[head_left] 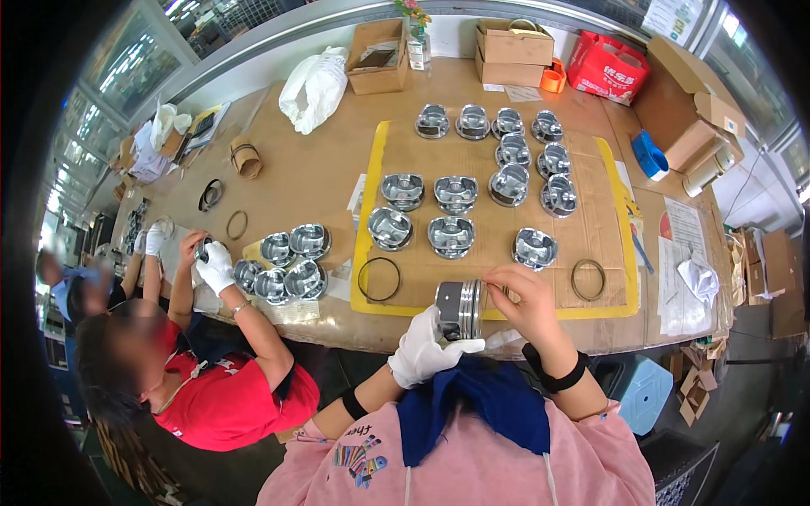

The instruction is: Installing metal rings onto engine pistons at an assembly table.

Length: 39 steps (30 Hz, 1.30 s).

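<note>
My left hand [424, 350] wears a white glove and is closed round a metal piston [460, 310], held on its side above the table's near edge. The piston has a dark skirt patch and shiny ring grooves toward its right end. My right hand [525, 297] is bare, its thumb and fingers pinched at the piston's grooved end. What lies between those fingertips is too small to make out. Several shiny pistons [450, 237] stand beyond on a cardboard sheet [472, 282] with yellow edging. Thin rings lie on it, one ring [380, 279] at left and a stack of rings [588, 279] at right.
At left a person in a red shirt [245, 396] handles a dark part beside several pistons [291, 263]. Cardboard boxes [377, 80], a white plastic bag [314, 88] and a red bag [606, 66] line the back. A blue tape roll [650, 156] sits at right, a blue stool [645, 396] below.
</note>
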Motion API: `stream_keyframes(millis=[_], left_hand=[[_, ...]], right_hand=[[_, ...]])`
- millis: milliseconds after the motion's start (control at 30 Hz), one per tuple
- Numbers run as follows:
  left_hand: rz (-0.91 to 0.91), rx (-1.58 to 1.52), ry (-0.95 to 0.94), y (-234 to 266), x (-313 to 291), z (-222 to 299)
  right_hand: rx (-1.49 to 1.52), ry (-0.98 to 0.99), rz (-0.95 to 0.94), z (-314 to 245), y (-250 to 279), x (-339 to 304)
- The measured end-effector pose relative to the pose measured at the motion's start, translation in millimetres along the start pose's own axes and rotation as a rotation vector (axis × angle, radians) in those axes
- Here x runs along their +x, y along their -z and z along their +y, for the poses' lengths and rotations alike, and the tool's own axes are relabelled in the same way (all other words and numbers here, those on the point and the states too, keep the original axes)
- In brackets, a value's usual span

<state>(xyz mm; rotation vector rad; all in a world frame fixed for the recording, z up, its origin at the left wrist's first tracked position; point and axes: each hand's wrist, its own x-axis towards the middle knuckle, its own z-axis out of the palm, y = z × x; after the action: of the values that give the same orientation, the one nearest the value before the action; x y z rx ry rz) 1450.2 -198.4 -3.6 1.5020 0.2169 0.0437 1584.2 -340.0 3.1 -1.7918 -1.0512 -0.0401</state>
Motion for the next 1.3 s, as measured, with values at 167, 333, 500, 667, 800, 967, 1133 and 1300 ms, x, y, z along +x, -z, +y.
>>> stream_keyframes(millis=[167,333,500,667,800,967,1133,1300], left_hand=[[-0.077,0.085,-0.020,6,-3,1],[-0.131,0.130,-0.072,3,0,1],[-0.157,0.109,-0.023,3,-1,6],[-0.103,0.072,-0.014,1,-2,5],[-0.150,0.015,0.021,4,1,3],[-0.141,0.096,0.007,3,2,12],[-0.002,-0.037,0.018,2,-1,5],[0.070,-0.151,0.056,1,1,2]], right_hand=[[0.141,-0.266,-0.080,9,5,-1],[0.231,-0.126,-0.133,16,11,2],[0.253,-0.116,-0.183,16,14,3],[0.289,-0.063,-0.236,11,19,3],[0.282,-0.044,-0.239,10,19,2],[0.254,-0.102,-0.113,11,20,-4],[-0.039,-0.636,0.093,66,46,-41],[-0.384,-0.869,-0.009,126,41,-93]])
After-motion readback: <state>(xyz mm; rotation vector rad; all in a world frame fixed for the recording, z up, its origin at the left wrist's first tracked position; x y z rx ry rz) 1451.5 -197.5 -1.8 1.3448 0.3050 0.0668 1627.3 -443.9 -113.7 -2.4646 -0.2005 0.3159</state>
